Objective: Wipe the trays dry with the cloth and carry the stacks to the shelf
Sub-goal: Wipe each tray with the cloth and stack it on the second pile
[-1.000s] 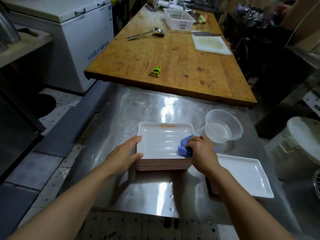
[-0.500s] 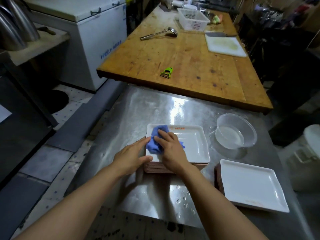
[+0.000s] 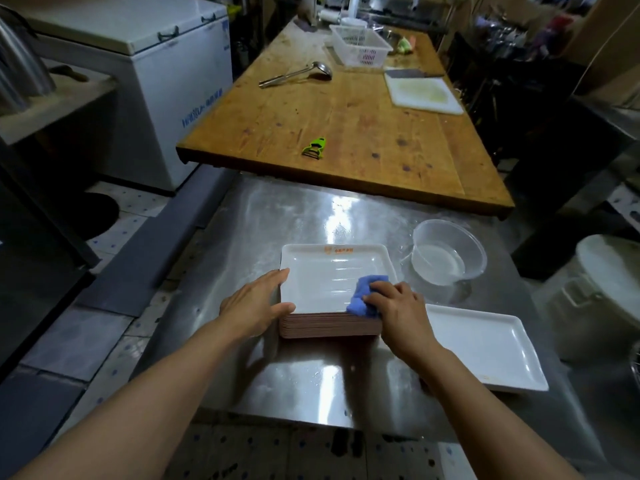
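A stack of white rectangular trays (image 3: 322, 271) with brown undersides stands on the steel table (image 3: 284, 216). My right hand (image 3: 398, 310) grips a blue cloth (image 3: 363, 296) and presses it on the near right corner of the top tray. My left hand (image 3: 258, 303) rests flat against the stack's left edge, fingers straight. To the right lies a second stack with a white tray (image 3: 485, 344) on top, partly hidden by my right forearm.
A clear plastic bowl (image 3: 446, 254) with water stands behind the right tray. The wooden table (image 3: 346, 133) beyond holds a green peeler (image 3: 315, 147), a ladle (image 3: 294, 76), a white basket (image 3: 360, 46) and a cutting board (image 3: 422, 93). A white bucket (image 3: 602, 299) sits at right, a chest freezer (image 3: 156, 64) at left.
My right hand has swept the blue cloth from the top tray's left side back to its near right corner. My left hand has stayed on the stack's left edge.
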`<state>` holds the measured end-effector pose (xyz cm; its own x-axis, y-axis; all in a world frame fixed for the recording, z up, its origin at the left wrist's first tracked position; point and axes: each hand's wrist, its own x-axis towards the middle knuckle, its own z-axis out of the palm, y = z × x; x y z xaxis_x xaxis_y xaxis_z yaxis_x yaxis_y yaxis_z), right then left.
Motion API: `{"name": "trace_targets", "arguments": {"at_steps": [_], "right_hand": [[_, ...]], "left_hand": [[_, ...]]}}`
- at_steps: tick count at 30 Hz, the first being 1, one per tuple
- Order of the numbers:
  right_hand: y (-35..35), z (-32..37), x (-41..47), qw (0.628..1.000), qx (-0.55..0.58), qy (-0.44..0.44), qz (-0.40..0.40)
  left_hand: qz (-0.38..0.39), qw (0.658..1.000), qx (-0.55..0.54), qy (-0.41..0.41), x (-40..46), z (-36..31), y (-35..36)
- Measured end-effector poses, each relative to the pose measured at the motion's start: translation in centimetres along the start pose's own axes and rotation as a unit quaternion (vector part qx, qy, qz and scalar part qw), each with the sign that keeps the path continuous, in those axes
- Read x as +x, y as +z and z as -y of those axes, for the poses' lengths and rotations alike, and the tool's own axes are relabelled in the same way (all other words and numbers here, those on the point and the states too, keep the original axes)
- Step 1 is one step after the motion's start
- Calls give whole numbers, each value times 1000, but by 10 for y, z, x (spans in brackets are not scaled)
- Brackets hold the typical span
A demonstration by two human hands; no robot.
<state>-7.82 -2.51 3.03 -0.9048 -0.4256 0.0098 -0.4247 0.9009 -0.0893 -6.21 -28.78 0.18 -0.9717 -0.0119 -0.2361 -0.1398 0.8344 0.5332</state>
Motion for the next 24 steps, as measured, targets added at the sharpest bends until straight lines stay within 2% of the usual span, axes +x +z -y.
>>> {"name": "trace_targets", "arguments": {"at_steps": [5,7,10,12,15,20,24], "right_hand": [[-10,-9,-12,999,-36,23,5],[-13,-13,-17,998,-27,48,-11],[-18,-22,-30,986,87,116,-86],[-23,-29,-37,963,170,146,-150],[-30,-35,-46,926,251,185,-213],[-30,-36,-54,878,353,259,-194],[-29,-36,-56,872,358,269,-197]], "left_hand": [[26,998,41,-30,1,-7,-3],[11,996,77,-37,-2,-18,-5],[-79,983,163,11,-8,-36,2],[-120,976,169,72,-11,-51,13],[-112,970,164,140,-11,-73,30],[-116,963,185,154,-4,-94,45],[-133,955,186,188,-5,-95,46]]}}
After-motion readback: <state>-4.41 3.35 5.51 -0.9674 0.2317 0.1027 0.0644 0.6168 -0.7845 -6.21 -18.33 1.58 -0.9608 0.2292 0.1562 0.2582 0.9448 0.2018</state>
